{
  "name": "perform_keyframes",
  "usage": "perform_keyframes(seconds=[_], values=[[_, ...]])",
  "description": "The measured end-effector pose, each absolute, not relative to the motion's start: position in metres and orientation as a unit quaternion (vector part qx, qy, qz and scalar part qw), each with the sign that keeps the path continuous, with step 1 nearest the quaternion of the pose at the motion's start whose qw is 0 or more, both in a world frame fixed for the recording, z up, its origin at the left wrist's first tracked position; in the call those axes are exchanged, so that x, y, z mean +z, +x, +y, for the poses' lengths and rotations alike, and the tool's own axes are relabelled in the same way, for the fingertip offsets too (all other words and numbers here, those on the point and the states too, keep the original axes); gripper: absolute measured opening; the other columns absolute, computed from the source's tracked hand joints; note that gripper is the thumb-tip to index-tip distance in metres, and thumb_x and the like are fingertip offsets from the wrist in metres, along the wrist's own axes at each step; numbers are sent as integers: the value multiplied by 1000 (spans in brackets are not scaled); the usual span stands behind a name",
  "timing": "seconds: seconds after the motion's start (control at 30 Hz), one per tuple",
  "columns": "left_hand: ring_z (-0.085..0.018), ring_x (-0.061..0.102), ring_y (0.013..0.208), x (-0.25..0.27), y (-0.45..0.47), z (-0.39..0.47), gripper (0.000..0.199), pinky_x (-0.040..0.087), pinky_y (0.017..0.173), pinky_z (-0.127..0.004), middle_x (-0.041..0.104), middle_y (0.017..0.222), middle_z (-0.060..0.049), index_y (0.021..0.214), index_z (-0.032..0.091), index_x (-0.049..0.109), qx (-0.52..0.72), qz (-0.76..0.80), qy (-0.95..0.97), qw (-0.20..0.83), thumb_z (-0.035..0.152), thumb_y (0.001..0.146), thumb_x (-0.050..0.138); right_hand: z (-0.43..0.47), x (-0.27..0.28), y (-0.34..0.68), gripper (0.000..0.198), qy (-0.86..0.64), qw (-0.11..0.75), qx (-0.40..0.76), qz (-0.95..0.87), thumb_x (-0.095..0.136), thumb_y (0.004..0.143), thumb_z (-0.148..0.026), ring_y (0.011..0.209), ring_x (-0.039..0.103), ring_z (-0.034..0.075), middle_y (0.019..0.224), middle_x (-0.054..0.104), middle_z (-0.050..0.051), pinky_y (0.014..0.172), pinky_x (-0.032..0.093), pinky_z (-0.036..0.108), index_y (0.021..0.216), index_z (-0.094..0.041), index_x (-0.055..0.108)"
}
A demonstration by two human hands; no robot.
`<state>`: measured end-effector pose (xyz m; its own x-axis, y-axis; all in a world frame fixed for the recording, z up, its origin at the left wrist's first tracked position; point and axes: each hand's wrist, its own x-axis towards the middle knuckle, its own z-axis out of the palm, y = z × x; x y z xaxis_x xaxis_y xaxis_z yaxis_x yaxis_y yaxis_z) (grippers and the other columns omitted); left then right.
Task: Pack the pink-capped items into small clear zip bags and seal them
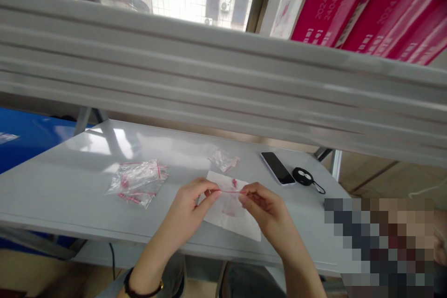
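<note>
A thin red cord is stretched nearly level between my two hands. My left hand pinches its left end between thumb and fingertips. At the other end, my right hand is closed on the cord in the same way. Both hands are held over a white sheet of paper on the table. Just beyond the cord, a small cluster of red beads or knots lies on the paper. Faint reddish marks show on the sheet below the cord; I cannot make out what they are.
Clear zip bags with red items lie on the grey table at left. A smaller clear bag is behind the paper. Right of it are a phone and a black key pouch. A grey shelf beam crosses above.
</note>
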<state>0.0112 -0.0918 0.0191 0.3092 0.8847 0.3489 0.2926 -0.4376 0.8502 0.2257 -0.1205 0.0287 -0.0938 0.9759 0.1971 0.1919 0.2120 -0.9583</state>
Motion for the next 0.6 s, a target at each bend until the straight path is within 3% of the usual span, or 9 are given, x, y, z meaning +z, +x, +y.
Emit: perform_keyframes(seconds=[0.37,0.6], values=[[-15,56,76,25,12,-98,20,39,70,-26,64,79,0,84,20,67,433,392,749,314,31,98,57,-122,28,223,20,-458,488,442,-598,64,94,-37,69,47,13,75,54,-2,64,36,25,82,-20,63],[-15,53,75,24,12,-97,19,39,68,-25,62,79,1,86,20,66,428,385,744,339,31,98,56,-122,22,224,13,-439,464,431,-637,63,94,-35,81,54,17,88,61,2,75,42,29,94,-23,68]])
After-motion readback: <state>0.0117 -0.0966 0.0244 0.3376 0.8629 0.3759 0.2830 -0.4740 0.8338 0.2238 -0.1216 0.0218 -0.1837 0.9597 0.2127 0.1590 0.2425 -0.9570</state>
